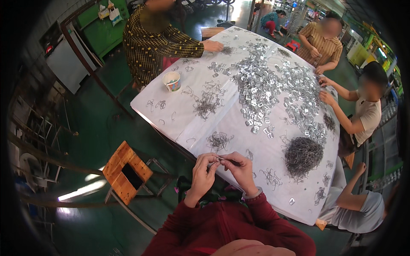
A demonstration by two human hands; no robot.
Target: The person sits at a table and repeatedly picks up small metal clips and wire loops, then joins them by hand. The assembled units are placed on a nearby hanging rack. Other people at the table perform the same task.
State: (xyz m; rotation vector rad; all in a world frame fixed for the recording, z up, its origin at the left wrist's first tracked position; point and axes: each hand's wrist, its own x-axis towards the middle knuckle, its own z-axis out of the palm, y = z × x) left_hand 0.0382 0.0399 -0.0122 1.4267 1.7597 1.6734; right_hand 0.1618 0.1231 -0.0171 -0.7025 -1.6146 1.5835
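My left hand (204, 173) and my right hand (240, 170) meet over the near edge of the white-covered table (247, 158). Both are closed, thumbs and fingertips pinching a small metal piece (220, 158) between them; its exact shape is mostly hidden by my fingers. Just beyond my fingertips lies a small pile of bent wire hooks (218, 140). Farther off on the left half is a looser pile of wire hooks (206, 104). Flat silver metal buckles (256, 85) spread in a large heap over the middle of the table.
A big mound of wire pieces (304, 157) sits at the right. A paper cup (171, 81) stands near the left edge. Co-workers' hands (212, 45) reach over the table at far left and along the right side. A wooden stool (127, 172) with a black phone-like slab (132, 176) is left of me.
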